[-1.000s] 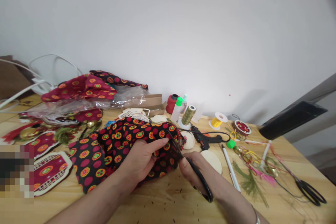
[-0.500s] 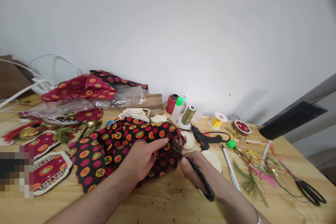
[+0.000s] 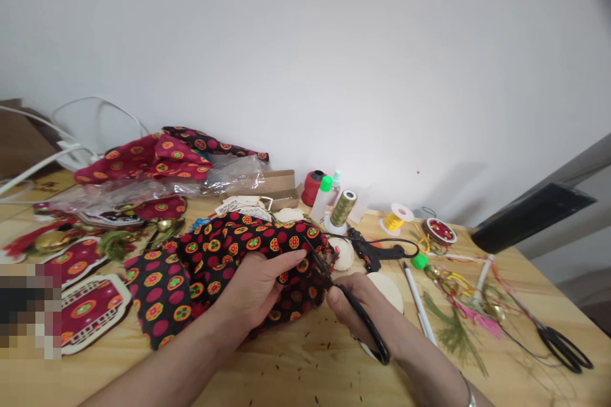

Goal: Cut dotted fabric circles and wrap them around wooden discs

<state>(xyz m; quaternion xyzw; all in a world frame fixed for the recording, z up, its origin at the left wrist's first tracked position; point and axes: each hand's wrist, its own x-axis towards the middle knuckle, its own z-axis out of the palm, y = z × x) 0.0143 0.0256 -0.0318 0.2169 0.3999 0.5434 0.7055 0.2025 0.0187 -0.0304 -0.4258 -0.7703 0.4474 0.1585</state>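
Observation:
Black fabric [image 3: 233,235] printed with red dots and orange-green flower rounds lies bunched on the wooden table, its right edge raised. My left hand [image 3: 260,286] is closed on the fabric, thumb on top, fingers mostly hidden under it. In my right hand [image 3: 356,308] is a pair of black-handled scissors [image 3: 365,318], fingers wrapped round the handles. The blades point up and left against the fabric's right edge, just beyond my left thumb. How far apart the blades stand is hard to see. Small dark scraps dot the wood below.
Behind stand a red thread cone [image 3: 312,187], a green-capped bottle [image 3: 323,197] and an olive thread cone [image 3: 344,208]. To the right lie a glue gun [image 3: 375,251], a white pen [image 3: 420,305], tangled threads and second scissors [image 3: 563,348]. Patterned plaques [image 3: 93,315] are at left.
My hands and the fabric stay almost in place. The scissors' handles have shifted very slightly, with the blades still at the fabric's right edge.

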